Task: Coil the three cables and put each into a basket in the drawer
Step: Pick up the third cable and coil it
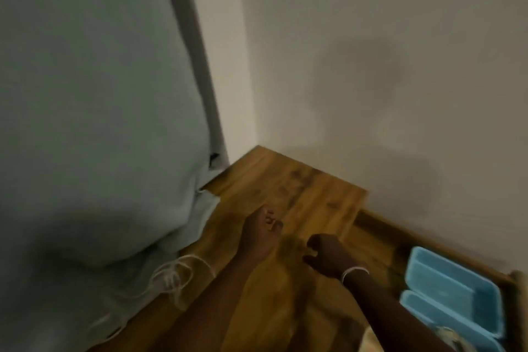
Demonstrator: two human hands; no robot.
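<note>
A tangle of white cable [174, 274] lies at the left edge of the wooden top [314, 194], against the pale green bedding [85, 123]. Over the middle of the wood hovers my left hand [264, 230], fingers relaxed and holding nothing. My right hand [325, 256] is beside it, fingers loosely curled and empty. At the right, an open drawer [380, 223] holds two blue baskets; the upper basket [454, 286] looks empty. A coil of pale cable [448, 336] shows in the lower basket [423, 303] at the frame's bottom edge. The view is motion-blurred.
A white wall [371, 66] meets the wooden top at the back and right. The bedding bulges over the top's left side. A white band [354, 271] circles my right wrist.
</note>
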